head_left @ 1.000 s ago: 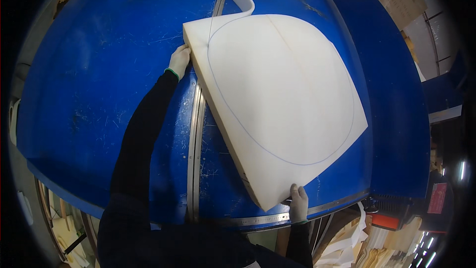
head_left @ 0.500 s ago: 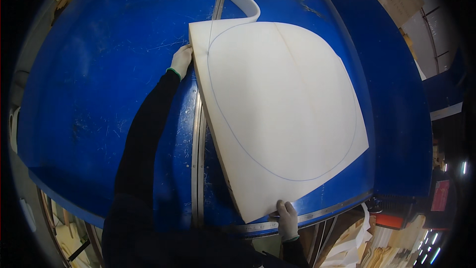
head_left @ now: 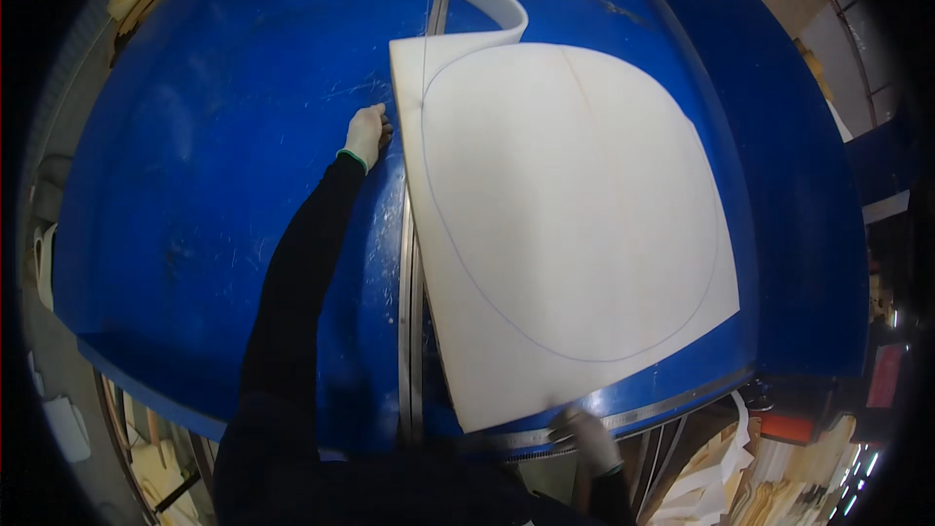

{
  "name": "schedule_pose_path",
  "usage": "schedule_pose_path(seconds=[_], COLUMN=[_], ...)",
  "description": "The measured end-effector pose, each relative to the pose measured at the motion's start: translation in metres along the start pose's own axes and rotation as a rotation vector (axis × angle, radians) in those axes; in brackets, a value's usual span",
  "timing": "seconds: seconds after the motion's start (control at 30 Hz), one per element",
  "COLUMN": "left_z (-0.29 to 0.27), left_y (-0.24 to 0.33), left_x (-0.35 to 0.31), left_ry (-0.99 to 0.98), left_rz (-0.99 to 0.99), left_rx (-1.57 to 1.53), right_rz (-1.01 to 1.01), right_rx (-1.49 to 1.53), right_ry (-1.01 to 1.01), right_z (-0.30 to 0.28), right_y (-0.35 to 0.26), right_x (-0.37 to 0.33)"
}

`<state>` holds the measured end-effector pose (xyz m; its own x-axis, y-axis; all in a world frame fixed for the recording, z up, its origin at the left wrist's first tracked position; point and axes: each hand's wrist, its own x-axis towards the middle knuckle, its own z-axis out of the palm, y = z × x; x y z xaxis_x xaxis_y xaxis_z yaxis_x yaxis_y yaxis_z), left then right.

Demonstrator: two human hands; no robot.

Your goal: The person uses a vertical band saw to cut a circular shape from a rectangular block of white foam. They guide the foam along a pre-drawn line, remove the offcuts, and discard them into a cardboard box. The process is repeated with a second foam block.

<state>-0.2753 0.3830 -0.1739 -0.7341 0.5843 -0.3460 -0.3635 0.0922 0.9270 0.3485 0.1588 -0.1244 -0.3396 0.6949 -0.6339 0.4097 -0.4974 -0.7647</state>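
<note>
A thick white foam slab (head_left: 575, 214) with a curved blue line drawn on it lies on a blue work table (head_left: 234, 166). At its far side a curled white foam strip (head_left: 502, 5) bends away, joined to the slab's far left corner. A thin upright wire or blade (head_left: 427, 39) meets the slab by the drawn line. My left hand (head_left: 367, 133), in a pale glove with a green cuff, is beside the slab's left edge, fingers curled in and a small gap between. My right hand (head_left: 587, 436), gloved and blurred, is just off the slab's near edge.
A metal rail (head_left: 411, 331) runs lengthwise through the table, partly under the slab. A metal ruler strip (head_left: 672, 399) follows the near edge. White offcuts (head_left: 716, 472) are piled below at the right. A raised blue panel (head_left: 804, 185) borders the right side.
Both hands have come away from the slab's edges. The slab has turned slightly, its near corner shifting left against the table. The whole view has shifted a little.
</note>
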Motion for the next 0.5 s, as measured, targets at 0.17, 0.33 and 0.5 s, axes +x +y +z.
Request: schedule_pose_path(seconds=[0.17, 0.33, 0.5], left_z=[0.000, -0.004, 0.003], left_y=[-0.001, -0.033, -0.048], left_x=[-0.158, -0.236, -0.250], left_ry=[-0.370, -0.063, 0.085], left_rz=[0.081, 0.218, 0.190], left_rx=[0.121, 0.604, 0.420], right_rz=[-0.089, 0.011, -0.133], right_rx=[0.049, 0.381, 0.278], right_ry=[0.737, 0.544, 0.620], right_z=[-0.172, -0.225, -0.229], right_y=[0.000, -0.029, -0.009], right_x=[0.056, 0.097, 0.115])
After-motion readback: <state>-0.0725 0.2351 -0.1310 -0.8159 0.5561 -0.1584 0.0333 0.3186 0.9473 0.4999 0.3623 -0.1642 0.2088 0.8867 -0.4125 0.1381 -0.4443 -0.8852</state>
